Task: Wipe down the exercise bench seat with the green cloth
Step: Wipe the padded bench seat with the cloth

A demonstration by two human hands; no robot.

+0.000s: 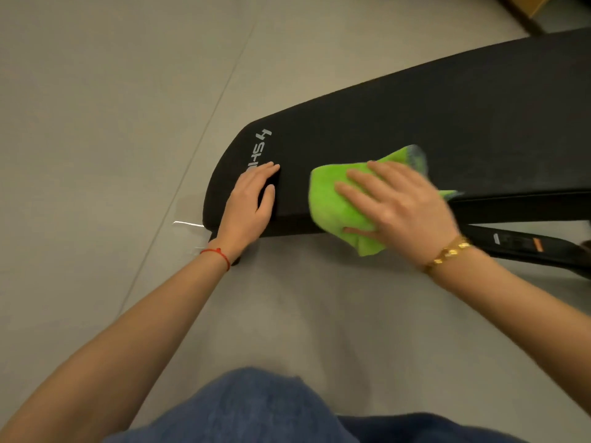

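The black padded bench seat (399, 123) runs from the centre left to the upper right, with white lettering near its rounded end. A bright green cloth (329, 199) lies on the seat's near edge and hangs a little over it. My right hand (396, 206) lies on top of the cloth with its fingers spread over it, while the thumb tucks into a fold at the seat's edge and pinches the cloth. My left hand (252, 203) rests flat on the rounded end of the seat, fingers straight, partly covering the lettering.
The bench's black frame bar (524, 244) with an orange mark runs below the seat at right. Grey tiled floor (112, 107) surrounds the bench. A clear plastic scrap (192, 225) lies by the seat's end. My blue-trousered legs (256, 410) are at the bottom.
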